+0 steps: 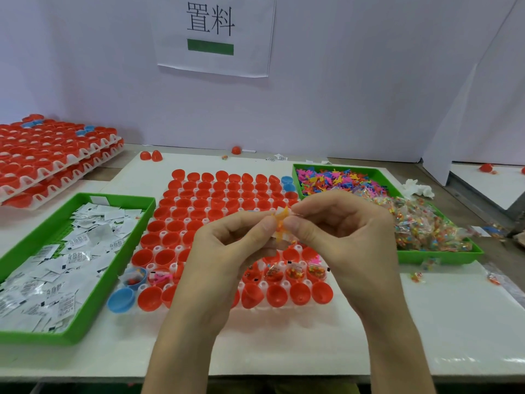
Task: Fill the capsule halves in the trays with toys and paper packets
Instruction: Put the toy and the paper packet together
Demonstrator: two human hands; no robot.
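Evidently the person is mid-fill: the left hand (227,245) and right hand (341,231) both pinch one orange toy (279,223) between thumb and fingertips. They hold it up over the middle of the tray (263,284) of red halves (176,223) at the tabletop's centre. Only a few filled halves (295,273) show, in the second row from the tray's near edge. The others in view look empty, so the job seems barely begun. Next, the toy probably has to drop into an empty half, with one hand letting go to fetch one of the packets (71,245) from the left bin (85,322). Loose toys (341,180) lie in the right bin (440,258). A wall sign (210,21) reads "置料" above a green bar; the packets' print is too small to read.
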